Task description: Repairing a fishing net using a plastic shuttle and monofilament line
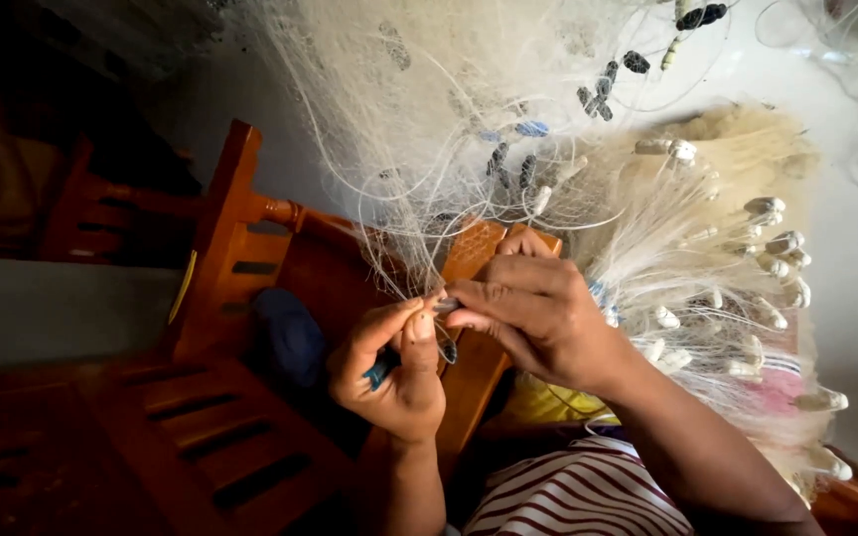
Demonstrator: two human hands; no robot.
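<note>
Head view: left hand [394, 372] pinches a small blue tool [381, 373] and a strand of the pale fishing net [469, 129], right hand [533, 308] nipping that strand beside it, so keep it taut; white sinkers [772, 248] and wooden chair [240, 258] crowd close.

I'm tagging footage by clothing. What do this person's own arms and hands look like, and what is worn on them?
Both the left hand and the right hand are bare: no gloves, rings or wristbands show. The forearms are uncovered too, with no sleeves visible. Below them lies red-and-white striped cloth, apparently the person's garment.
</note>
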